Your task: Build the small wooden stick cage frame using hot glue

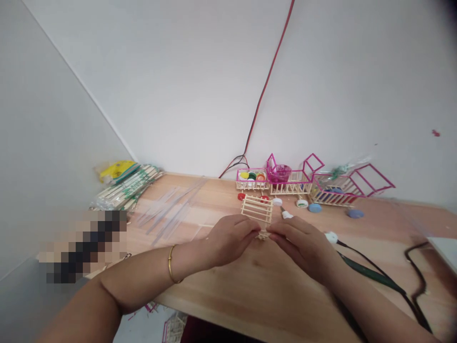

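Observation:
A small ladder-like frame of pale wooden sticks point(257, 209) is held just above the table in front of me. My left hand point(232, 240) pinches its near end from the left, fingers bent together. From the right, my right hand point(303, 243) grips the same end between thumb and fingertips. The fingertips nearly meet, and they partly hide the near end of the sticks. Just beyond the frame stands a small stick cart point(252, 186) with red wheels and bottle caps inside.
Pink-edged stick carts point(291, 188) with cap wheels line the wall; one holds a pink cup point(280, 174). Clear glue sticks point(171, 209) and bagged wooden sticks point(132, 186) lie left. A white-tipped tool point(286, 215) and black cable point(367, 264) lie right. The table's front edge is near me.

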A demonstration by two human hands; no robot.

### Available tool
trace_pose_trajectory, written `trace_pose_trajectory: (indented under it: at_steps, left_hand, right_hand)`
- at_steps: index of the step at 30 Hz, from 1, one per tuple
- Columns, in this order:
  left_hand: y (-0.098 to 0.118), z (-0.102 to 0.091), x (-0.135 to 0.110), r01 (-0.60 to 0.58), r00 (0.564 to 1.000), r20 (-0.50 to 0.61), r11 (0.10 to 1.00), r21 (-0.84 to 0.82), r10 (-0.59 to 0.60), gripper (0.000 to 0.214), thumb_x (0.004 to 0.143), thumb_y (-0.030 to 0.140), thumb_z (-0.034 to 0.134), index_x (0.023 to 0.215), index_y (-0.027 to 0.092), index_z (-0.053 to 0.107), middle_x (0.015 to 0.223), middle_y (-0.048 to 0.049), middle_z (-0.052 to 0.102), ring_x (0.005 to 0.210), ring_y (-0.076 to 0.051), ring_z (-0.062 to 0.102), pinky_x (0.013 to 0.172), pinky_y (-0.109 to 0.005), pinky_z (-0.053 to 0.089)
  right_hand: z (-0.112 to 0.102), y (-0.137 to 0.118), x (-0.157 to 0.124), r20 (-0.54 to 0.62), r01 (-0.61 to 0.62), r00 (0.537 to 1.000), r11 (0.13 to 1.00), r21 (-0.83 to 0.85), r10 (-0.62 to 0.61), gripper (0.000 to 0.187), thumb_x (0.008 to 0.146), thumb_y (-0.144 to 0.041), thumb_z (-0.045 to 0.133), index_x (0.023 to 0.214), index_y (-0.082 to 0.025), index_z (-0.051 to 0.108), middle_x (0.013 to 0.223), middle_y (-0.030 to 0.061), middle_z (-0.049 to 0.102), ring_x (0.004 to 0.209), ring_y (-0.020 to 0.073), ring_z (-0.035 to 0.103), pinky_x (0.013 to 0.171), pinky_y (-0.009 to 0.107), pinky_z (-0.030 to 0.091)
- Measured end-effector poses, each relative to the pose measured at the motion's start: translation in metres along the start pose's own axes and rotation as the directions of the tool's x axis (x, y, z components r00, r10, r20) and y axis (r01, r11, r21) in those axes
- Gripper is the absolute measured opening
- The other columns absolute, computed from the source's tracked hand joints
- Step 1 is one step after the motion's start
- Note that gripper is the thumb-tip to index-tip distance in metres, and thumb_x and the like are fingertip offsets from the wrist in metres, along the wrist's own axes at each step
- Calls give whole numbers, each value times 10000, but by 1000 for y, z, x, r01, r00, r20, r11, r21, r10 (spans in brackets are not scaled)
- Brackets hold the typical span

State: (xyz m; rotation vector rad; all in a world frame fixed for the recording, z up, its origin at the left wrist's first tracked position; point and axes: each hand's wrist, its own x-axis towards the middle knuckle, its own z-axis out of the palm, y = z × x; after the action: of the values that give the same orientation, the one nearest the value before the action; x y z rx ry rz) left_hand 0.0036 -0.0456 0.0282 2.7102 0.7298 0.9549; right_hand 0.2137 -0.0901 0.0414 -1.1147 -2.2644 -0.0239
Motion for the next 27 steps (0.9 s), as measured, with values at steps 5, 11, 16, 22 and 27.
trace_pose_trajectory:
  at_steps: [5, 11, 16, 22, 27]
  left_hand:
    - [-7, -5, -1, -4, 1000, 17, 994, 112, 2, 235, 942, 279, 422, 882, 163, 618, 743, -29, 655, 654, -133, 594, 592, -229, 427]
    - [-21, -18, -4, 5, 1000, 8, 980, 197, -7, 284, 955, 311, 389, 898, 153, 617, 710, -33, 623, 630, -128, 576, 575, -232, 385]
    - [-26, -24, -5, 59, 998, 22, 964, 258, -67, 336, 964, 360, 363, 800, 176, 592, 688, -17, 619, 616, -120, 561, 563, -233, 341]
    - [-44, -35, 0, 13, 999, -32, 947, 322, -3, 329, 957, 348, 384, 785, 165, 596, 701, -40, 600, 670, -138, 536, 634, -266, 355]
    - [-40, -33, 2, -99, 995, 17, 918, 383, 100, 236, 935, 307, 439, 859, 184, 626, 746, -32, 648, 723, -149, 553, 749, -320, 356]
  right_hand:
    - [-9, 5, 0, -5, -114, 993, 993, 17, 114, 177, 923, -269, 441, 884, -227, 609, 779, 45, 680, 710, 170, 626, 628, 277, 483]
    - [-26, 20, -2, -95, -179, 978, 980, 83, 187, 130, 910, -270, 475, 918, -231, 599, 821, 33, 686, 721, 157, 640, 644, 269, 490]
    - [-33, 29, -4, -112, -171, 978, 982, 76, 179, 145, 907, -269, 486, 946, -232, 620, 877, 43, 701, 785, 172, 655, 677, 280, 493]
    - [-35, 28, -4, 69, -199, 978, 980, 28, 197, 194, 908, -302, 482, 860, -222, 653, 789, 31, 699, 701, 160, 635, 616, 263, 479]
    - [-16, 12, -2, 69, -255, 965, 967, 27, 253, 225, 898, -344, 500, 761, -214, 623, 684, 10, 656, 596, 137, 576, 550, 249, 431]
